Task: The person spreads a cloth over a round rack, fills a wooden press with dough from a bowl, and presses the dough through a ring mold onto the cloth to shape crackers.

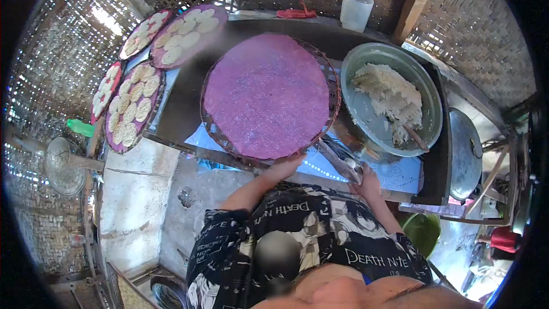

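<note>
A large round woven tray [335, 88], lined with a wet-looking pink-purple cloth [269, 94], lies on the table in front of me. At its near rim, my left hand [286, 167] grips the edge, with the fingertips partly hidden beneath it. My right hand [367, 182] is closed around the near end of a long, shiny, greyish object [340, 160], whose kind I cannot make out. To the right stands a wide grey-green basin [360, 117] holding a mound of sticky rice [392, 91]. A wooden spatula [416, 137] leans in the basin.
At the left, several purple-lined trays hold pale round rice cakes [137, 92]. A white plastic jug [356, 11] and a red item [296, 13] stand along the back ledge. A metal lid [464, 154] lies right of the basin, and a green bucket [422, 233] is below.
</note>
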Motion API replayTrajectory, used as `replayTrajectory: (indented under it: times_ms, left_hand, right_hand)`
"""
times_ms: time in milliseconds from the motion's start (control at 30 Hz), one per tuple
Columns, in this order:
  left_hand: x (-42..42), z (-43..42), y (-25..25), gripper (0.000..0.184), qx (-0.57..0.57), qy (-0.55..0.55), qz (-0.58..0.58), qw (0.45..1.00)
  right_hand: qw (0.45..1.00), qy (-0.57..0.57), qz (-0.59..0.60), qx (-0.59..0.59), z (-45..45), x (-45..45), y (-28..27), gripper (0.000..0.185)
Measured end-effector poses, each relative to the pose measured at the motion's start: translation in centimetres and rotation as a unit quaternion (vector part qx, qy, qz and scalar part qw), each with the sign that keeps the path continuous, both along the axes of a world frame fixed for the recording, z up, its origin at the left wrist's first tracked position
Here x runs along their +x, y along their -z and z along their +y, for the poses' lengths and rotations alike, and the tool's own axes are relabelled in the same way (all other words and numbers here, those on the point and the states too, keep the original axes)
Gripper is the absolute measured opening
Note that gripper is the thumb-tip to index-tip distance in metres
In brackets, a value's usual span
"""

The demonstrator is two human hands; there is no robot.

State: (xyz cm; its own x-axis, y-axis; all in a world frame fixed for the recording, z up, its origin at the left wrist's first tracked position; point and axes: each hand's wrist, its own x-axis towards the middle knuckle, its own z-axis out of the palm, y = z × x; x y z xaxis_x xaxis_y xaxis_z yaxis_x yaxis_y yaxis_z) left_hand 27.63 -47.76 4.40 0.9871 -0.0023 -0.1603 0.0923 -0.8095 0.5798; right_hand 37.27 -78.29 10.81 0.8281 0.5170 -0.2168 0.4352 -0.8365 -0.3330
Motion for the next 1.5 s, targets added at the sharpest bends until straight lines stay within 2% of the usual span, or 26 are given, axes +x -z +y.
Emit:
replayTrajectory:
  times_ms: [33,100,133,167,267,300,333,433,500,567,667,700,733,800,867,967,1067,1167,1200,1233,1267,1300,1367,1400,1433,1500]
  left_hand:
    - [0.5,-0.6,-2.6,0.043,-0.036,-0.046,0.018,0.998]
    - [0.5,-0.2,-0.7,0.042,-0.079,-0.038,0.047,0.995]
    - [0.3,-0.2,-2.6,0.042,-0.100,-0.035,0.063,0.992]
    - [-0.2,-0.2,-4.5,0.037,-0.026,-0.006,0.086,0.996]
    - [-3.5,2.0,-8.4,0.032,-0.006,0.162,0.010,0.987]
    - [-4.9,2.1,-10.8,0.027,-0.002,0.092,0.038,0.995]
    - [-6.5,3.1,-10.8,0.023,0.000,0.057,0.002,0.998]
    - [-11.9,6.3,-14.7,0.017,-0.032,-0.076,-0.047,0.996]
    - [-16.3,8.4,-15.3,0.020,-0.049,-0.238,-0.059,0.968]
    - [-18.5,9.7,-18.7,0.018,0.049,-0.353,-0.111,0.928]
    - [-16.2,8.2,-25.1,0.017,0.163,-0.373,-0.259,0.876]
    - [-14.7,7.5,-25.9,0.019,0.167,-0.317,-0.290,0.887]
    - [-13.0,6.7,-26.3,0.021,0.170,-0.260,-0.320,0.895]
    - [-9.8,5.8,-25.8,0.027,0.234,-0.124,-0.270,0.926]
    - [-7.6,5.4,-24.6,0.031,0.295,-0.050,-0.230,0.926]
    - [-6.5,5.9,-23.7,0.029,0.334,-0.020,-0.183,0.925]
    - [-6.7,6.0,-24.6,0.028,0.299,-0.015,-0.108,0.948]
    - [-6.0,7.7,-25.4,0.032,0.189,-0.092,-0.257,0.943]
    - [-4.9,8.1,-25.9,0.037,-0.024,-0.155,-0.331,0.930]
    - [-3.4,8.1,-26.6,0.044,-0.236,-0.211,-0.388,0.866]
    - [-2.4,7.5,-29.2,0.056,-0.528,-0.166,-0.362,0.750]
    - [-1.8,7.1,-31.6,0.070,-0.766,-0.101,-0.303,0.558]
    - [-0.6,8.8,-31.5,0.079,-0.811,0.019,-0.297,0.504]
    - [-0.1,9.6,-31.4,0.083,-0.825,0.082,-0.293,0.476]
    - [0.2,10.2,-31.3,0.082,-0.838,0.071,-0.312,0.443]
    - [0.5,11.1,-30.4,0.081,-0.844,0.066,-0.327,0.420]
  right_hand:
    - [0.998,0.007,-0.027,0.055,-0.7,-0.2,1.9,0.086]
    - [0.992,0.018,-0.044,0.114,-1.9,-0.5,2.9,0.087]
    - [0.990,0.021,0.007,0.138,-2.4,-0.6,2.0,0.087]
    - [0.985,0.023,0.059,0.160,-3.3,-0.6,0.7,0.087]
    - [0.938,0.038,0.227,0.259,-6.3,0.1,-2.1,0.090]
    - [0.903,0.073,0.301,0.296,-6.3,0.0,-4.5,0.090]
    - [0.861,0.108,0.374,0.327,-6.4,0.0,-6.8,0.091]
    - [0.777,0.067,0.434,0.451,-7.9,1.4,-8.5,0.090]
    - [0.755,0.065,0.458,0.466,-8.8,3.0,-9.0,0.091]
    - [0.757,0.045,0.475,0.447,-8.2,4.1,-11.4,0.094]
    - [0.719,-0.021,0.456,0.524,-3.8,4.6,-14.0,0.087]
    - [0.748,-0.044,0.414,0.517,-2.3,4.7,-15.2,0.089]
    - [0.741,-0.062,0.424,0.516,-1.1,5.1,-15.8,0.088]
    - [0.727,-0.100,0.446,0.514,0.8,5.8,-16.7,0.086]
    - [0.722,-0.125,0.448,0.512,3.0,5.5,-18.3,0.084]
    - [0.720,-0.145,0.453,0.505,5.1,4.8,-20.5,0.083]
    - [0.732,-0.161,0.457,0.479,6.6,4.2,-22.2,0.082]
    - [0.729,-0.212,0.491,0.428,8.0,4.4,-22.6,0.077]
    - [0.713,-0.204,0.528,0.414,9.0,4.2,-22.5,0.075]
    - [0.697,-0.195,0.565,0.397,10.4,3.6,-22.6,0.072]
    - [0.679,-0.186,0.600,0.379,11.8,2.9,-22.6,0.070]
    - [0.660,-0.165,0.643,0.352,13.2,2.5,-22.5,0.067]
    - [0.596,-0.170,0.725,0.300,15.4,3.0,-20.5,0.063]
    - [0.587,-0.166,0.735,0.296,16.2,3.3,-20.5,0.064]
    - [0.578,-0.163,0.745,0.292,17.0,3.7,-20.7,0.064]
    - [0.581,-0.131,0.758,0.267,18.1,4.3,-21.6,0.064]
